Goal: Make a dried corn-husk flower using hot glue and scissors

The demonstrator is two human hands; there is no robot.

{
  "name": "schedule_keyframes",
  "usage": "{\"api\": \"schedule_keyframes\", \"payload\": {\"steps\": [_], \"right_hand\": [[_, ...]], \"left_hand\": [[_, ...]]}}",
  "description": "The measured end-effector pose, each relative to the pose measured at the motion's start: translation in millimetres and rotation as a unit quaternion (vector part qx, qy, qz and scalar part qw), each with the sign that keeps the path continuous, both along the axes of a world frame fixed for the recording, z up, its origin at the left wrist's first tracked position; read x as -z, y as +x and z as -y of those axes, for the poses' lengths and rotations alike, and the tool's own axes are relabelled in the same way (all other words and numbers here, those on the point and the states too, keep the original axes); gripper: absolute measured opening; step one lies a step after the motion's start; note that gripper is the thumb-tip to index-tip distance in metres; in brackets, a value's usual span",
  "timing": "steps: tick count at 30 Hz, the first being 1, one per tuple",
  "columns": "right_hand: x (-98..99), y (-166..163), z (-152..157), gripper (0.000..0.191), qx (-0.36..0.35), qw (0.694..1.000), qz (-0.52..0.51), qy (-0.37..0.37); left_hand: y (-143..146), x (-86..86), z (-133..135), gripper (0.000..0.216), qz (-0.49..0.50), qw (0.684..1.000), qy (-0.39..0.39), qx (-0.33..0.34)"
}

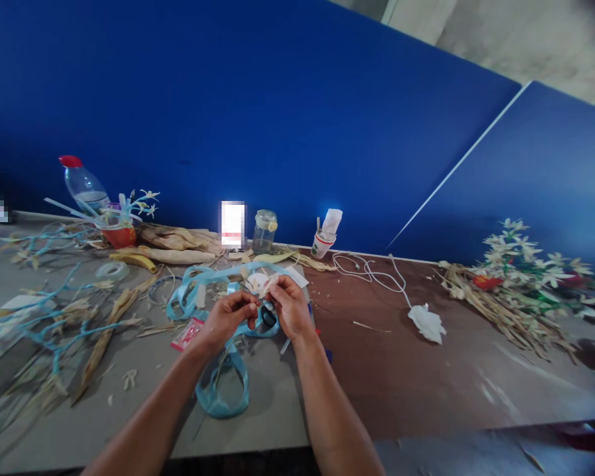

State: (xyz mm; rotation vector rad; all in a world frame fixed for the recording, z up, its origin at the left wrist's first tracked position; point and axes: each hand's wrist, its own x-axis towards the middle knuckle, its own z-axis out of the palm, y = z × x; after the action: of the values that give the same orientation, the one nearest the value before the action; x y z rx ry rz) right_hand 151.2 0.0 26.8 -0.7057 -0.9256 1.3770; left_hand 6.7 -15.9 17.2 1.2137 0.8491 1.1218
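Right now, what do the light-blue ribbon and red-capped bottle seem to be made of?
Light-blue ribbon: thin, glossy, probably satin or plastic film; its loops catch light. Red-capped bottle: likely clear, smooth plastic, since the blue panel shows through its body.

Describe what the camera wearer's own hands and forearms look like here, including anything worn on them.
Both the left hand and the right hand are ungloved. The left forearm and right forearm are bare, with no sleeve, watch or bracelet in view. No cables or printed markings show on them. The fingers are too small to rule out a thin ring.
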Motion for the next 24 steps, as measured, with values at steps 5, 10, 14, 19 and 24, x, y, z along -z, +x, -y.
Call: {"api": "schedule_keyframes", "payload": {"steps": [5, 10, 14, 19, 24], "right_hand": [[4.1, -0.1, -0.8, 0.017, 0.002, 0.999, 0.034, 0.013], [3.0, 0.7, -0.3, 0.017, 0.013, 0.998, 0.052, 0.016], [1.0, 1.5, 0.6, 0.018, 0.011, 0.998, 0.058, 0.017], [2.0, 2.6, 0.2, 0.014, 0.006, 0.998, 0.060, 0.033], [1.3, 1.8, 0.5, 0.015, 0.011, 0.996, 0.079, 0.030]], "left_hand": [[0.6, -0.5, -0.6, 0.025, -0.011, 1.000, 0.002, -0.010], [0.9, -2.4, -0.3, 0.024, -0.017, 1.000, 0.000, -0.021], [0.6, -0.4, -1.3, 0.023, -0.015, 1.000, 0.002, -0.014], [0.6, 0.0, -1.2, 0.022, -0.019, 1.000, 0.003, -0.018], [1.7, 0.8, -1.6, 0.019, -0.033, 0.999, 0.005, -0.021]]}}
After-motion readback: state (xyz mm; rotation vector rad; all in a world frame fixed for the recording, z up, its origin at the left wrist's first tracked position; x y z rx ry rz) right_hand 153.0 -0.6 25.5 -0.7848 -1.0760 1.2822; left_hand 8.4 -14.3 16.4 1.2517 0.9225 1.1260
